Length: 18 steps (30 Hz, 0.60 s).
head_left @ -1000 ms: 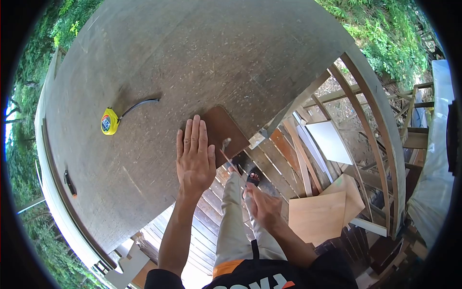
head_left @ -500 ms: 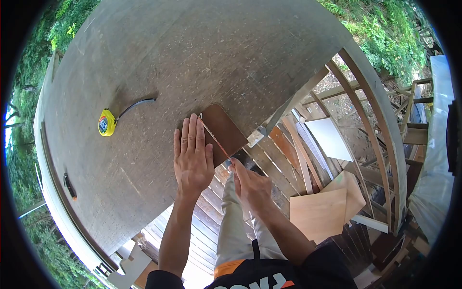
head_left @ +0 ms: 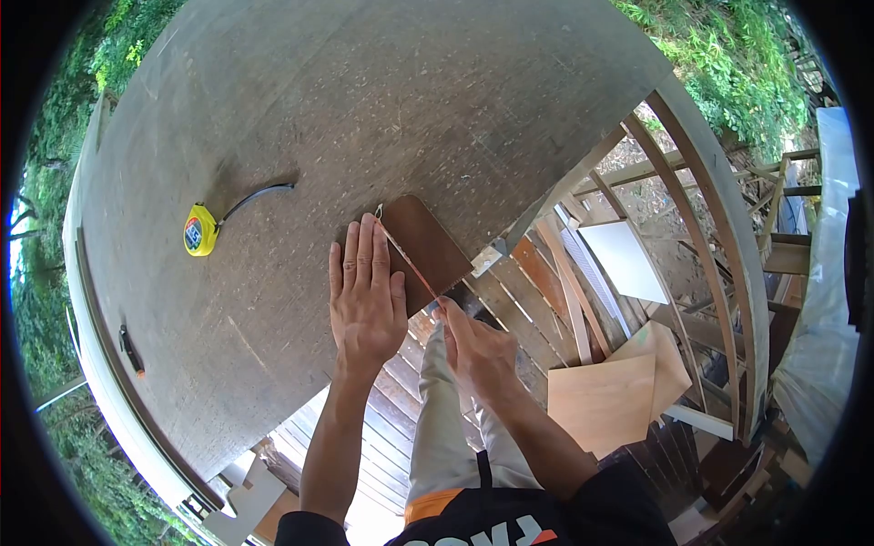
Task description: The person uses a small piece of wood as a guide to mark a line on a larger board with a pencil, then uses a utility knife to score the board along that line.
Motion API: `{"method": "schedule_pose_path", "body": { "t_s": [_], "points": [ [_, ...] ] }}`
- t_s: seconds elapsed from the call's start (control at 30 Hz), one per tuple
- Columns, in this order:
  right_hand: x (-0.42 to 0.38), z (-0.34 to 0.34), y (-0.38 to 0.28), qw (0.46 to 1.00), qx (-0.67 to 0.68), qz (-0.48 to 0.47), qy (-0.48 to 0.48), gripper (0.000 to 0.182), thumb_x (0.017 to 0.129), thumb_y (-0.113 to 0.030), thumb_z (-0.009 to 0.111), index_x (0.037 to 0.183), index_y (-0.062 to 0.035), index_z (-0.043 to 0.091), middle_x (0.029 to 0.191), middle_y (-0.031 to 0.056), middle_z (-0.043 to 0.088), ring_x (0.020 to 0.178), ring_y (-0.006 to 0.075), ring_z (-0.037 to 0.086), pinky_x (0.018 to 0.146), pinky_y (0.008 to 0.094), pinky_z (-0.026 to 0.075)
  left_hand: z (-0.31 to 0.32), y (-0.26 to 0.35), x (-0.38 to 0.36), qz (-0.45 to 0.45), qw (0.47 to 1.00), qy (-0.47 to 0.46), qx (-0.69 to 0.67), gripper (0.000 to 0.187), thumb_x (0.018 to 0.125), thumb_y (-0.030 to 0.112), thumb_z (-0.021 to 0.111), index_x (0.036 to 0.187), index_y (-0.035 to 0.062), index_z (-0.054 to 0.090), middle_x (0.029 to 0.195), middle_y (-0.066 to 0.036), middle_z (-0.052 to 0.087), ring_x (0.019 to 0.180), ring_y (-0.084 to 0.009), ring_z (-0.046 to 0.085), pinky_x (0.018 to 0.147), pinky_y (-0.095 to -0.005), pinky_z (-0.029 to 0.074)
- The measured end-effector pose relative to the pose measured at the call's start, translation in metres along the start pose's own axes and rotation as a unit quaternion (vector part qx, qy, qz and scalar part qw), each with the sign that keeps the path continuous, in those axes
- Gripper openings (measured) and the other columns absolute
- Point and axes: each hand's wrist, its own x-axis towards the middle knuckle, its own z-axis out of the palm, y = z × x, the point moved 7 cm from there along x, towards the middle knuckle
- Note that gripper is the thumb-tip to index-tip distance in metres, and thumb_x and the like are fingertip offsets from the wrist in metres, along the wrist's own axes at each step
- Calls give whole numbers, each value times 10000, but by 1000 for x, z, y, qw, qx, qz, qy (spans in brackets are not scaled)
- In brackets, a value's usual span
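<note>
A small brown board (head_left: 423, 238) with rounded far corners lies at the near edge of the large worn wooden tabletop (head_left: 382, 100). My left hand (head_left: 366, 305) is flat, fingers extended, pressing on the left part of the board and the tabletop beside it. In my right hand (head_left: 478, 353) is the handle of a thin reddish saw (head_left: 410, 259), seen from above along its edge. The saw lies across the board, just right of my left fingers, with its far end near my left fingertips. My right fingers are wrapped round the handle and hide most of it.
A yellow tape measure (head_left: 201, 230) with a dark strap sits on the tabletop's left side. Further left lies a small black tool (head_left: 131, 351). Thin wood sheets (head_left: 601, 405), a white panel (head_left: 624, 262) and strips (head_left: 569, 291) lie below on the right, by a curved frame (head_left: 719, 218).
Very little differs. My right hand and the saw have shifted very slightly. My left hand stays flat on the board.
</note>
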Motion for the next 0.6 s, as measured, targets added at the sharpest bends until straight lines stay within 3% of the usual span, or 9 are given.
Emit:
{"method": "schedule_pose_path", "body": {
  "t_s": [0.6],
  "points": [
    [1,1,1,1000,-13,-1,-9,245,897,-116,678,1130,-51,638,617,40,570,546,170,643,420,309,453,-1,1,1,5,1000,2,5,543,1044,244,326,1478,-82,362,1583,-225,326,1483,-379,282,1230,-501,157]
  ]
}}
